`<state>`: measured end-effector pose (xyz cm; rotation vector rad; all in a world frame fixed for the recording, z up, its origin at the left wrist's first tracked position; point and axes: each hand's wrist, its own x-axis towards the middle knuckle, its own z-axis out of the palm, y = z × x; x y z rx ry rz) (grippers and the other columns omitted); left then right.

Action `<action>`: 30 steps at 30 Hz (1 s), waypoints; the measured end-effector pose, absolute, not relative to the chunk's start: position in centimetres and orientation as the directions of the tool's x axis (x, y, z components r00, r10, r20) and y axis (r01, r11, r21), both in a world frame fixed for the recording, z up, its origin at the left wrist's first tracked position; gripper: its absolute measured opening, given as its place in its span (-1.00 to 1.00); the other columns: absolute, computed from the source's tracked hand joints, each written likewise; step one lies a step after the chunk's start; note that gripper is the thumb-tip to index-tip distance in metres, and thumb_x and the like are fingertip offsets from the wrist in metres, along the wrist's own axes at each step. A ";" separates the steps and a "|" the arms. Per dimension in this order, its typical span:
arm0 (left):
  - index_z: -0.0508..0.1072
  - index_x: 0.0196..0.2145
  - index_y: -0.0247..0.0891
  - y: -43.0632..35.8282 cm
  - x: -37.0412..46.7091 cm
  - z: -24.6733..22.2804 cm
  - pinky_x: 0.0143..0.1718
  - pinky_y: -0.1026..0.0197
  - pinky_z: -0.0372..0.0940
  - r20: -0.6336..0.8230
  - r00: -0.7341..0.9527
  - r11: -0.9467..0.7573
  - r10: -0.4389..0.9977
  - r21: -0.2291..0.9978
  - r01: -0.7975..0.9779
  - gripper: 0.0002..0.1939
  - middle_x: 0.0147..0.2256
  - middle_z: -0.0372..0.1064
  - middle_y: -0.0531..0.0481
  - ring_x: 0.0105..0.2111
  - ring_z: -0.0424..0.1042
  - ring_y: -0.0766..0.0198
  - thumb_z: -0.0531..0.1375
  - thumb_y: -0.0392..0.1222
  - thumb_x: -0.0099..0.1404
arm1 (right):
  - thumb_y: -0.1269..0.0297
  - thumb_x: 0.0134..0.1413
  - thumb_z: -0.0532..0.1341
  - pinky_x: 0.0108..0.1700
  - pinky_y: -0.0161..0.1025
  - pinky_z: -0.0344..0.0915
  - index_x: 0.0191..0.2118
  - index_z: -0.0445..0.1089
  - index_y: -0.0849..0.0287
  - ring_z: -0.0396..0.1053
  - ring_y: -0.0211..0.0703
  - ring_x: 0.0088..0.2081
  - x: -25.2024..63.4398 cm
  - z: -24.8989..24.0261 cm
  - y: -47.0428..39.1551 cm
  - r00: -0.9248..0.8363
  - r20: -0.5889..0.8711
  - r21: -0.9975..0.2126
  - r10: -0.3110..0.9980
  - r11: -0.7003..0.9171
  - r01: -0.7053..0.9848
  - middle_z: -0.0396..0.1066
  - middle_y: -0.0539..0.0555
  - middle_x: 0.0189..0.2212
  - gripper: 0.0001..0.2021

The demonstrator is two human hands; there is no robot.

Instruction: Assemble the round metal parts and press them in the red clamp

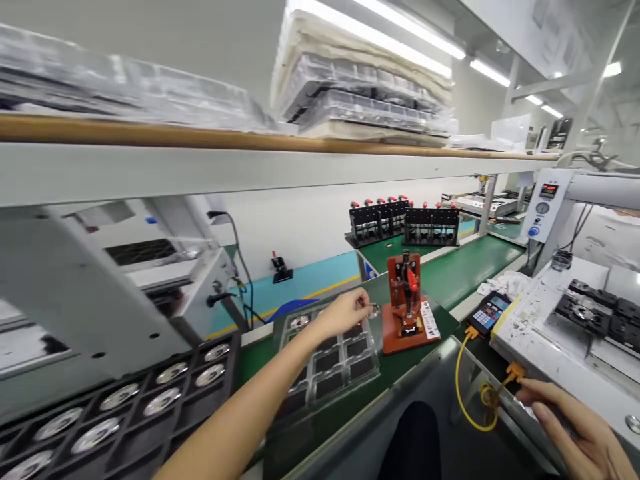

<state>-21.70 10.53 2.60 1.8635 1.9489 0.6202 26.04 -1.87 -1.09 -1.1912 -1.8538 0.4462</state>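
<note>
My left hand (349, 312) reaches over a clear plastic tray (345, 350) with square pockets, its fingers pinched together. A small shiny piece (375, 310) shows at the fingertips, too small to name. Just right of that hand stands a red-brown toggle-clamp fixture (404, 307) with a red handle and a white label on its base. My right hand (583, 423) is at the lower right, beside the white machine's front edge. Its thumb and fingers are apart, with nothing visible between them. Close to its fingertips are an orange connector (515, 371) and a yellow cable (461, 393).
A black tray (150, 437) at lower left holds several round metal discs. A keypad controller (487, 312) lies beside the white machine (540, 320). Black clamp fixtures (430, 227) stand behind the green belt (455, 270). Overhead, a shelf (200, 167) carries wrapped trays.
</note>
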 end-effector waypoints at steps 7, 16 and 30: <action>0.43 -0.26 -0.17 3.8 -7.0 5.2 -0.16 0.22 0.44 0.553 0.550 -0.780 0.625 0.449 0.436 -0.86 -0.22 0.54 -0.05 -0.22 0.55 0.22 0.14 -0.36 0.45 | -0.04 0.40 0.24 -0.19 -0.19 0.56 0.04 0.59 0.09 0.57 -0.05 -0.24 22.1 1.2 -1.4 -0.212 0.329 -0.880 0.920 0.380 0.284 0.62 0.13 -0.22 -0.64; 0.46 -0.12 -0.24 5.3 2.7 4.5 -0.10 0.10 0.55 0.740 0.669 -0.978 0.073 -0.079 0.195 -0.83 -0.18 0.57 -0.18 -0.16 0.59 0.12 0.08 -0.36 0.57 | 0.18 0.16 0.44 -0.32 -0.23 0.46 0.04 0.53 0.10 0.40 -0.22 -0.39 23.4 2.4 -1.0 -0.103 0.388 -0.877 0.916 0.401 0.264 0.46 0.00 -0.27 -0.66; 0.48 0.24 -0.29 22.2 18.8 7.2 0.37 -0.11 0.26 0.315 0.788 -0.792 0.530 0.515 0.327 -0.44 0.26 0.44 -0.32 0.28 0.41 -0.13 0.40 -0.11 0.33 | 0.12 0.24 0.35 -0.24 -0.16 0.47 0.08 0.53 0.09 0.42 -0.13 -0.38 34.8 4.6 -5.3 0.221 0.574 -0.625 0.788 0.248 0.740 0.52 0.05 -0.25 -0.66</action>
